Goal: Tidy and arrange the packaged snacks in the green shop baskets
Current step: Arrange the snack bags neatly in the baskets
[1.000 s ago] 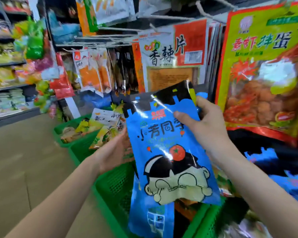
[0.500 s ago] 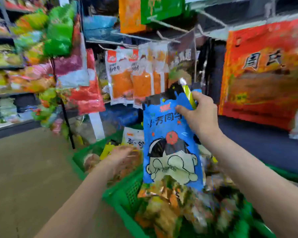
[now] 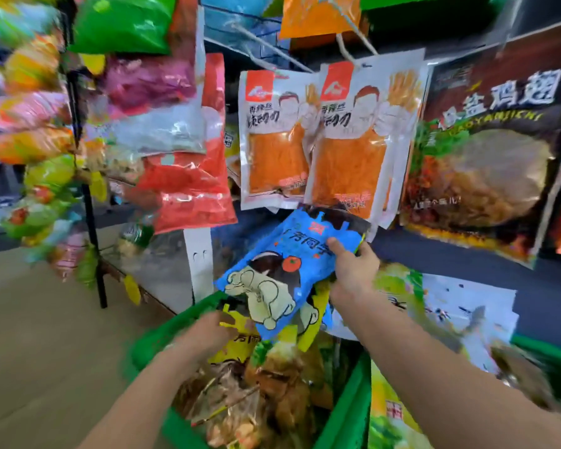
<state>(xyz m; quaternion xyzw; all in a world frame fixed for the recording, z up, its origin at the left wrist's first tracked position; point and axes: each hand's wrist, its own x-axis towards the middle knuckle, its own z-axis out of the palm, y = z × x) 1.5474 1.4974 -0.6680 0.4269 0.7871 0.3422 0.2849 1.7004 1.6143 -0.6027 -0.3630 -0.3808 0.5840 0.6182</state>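
Observation:
My right hand (image 3: 353,270) grips the top of a blue snack packet (image 3: 282,273) printed with a cartoon head and a tomato. The packet hangs tilted, its lower end over the far part of a green basket (image 3: 344,413). My left hand (image 3: 204,332) reaches into that basket and touches a yellow packet (image 3: 240,341) lying there; motion blur hides how its fingers lie. Brownish clear-wrapped snacks (image 3: 256,400) fill the near part of the basket. A second green basket (image 3: 551,354) to the right holds white and green packets (image 3: 434,312).
Orange-and-white packets (image 3: 311,137) hang on hooks straight ahead. A large dark bag (image 3: 493,163) hangs at the right. Red, green and pink bags (image 3: 162,124) hang on a black rack (image 3: 88,189) at the left. Brown floor (image 3: 46,335) lies at the lower left.
My right hand has lowered and tilted the blue packet toward the far green basket. My left hand has gone down into that basket. The view has swung left and closer to the hanging packets.

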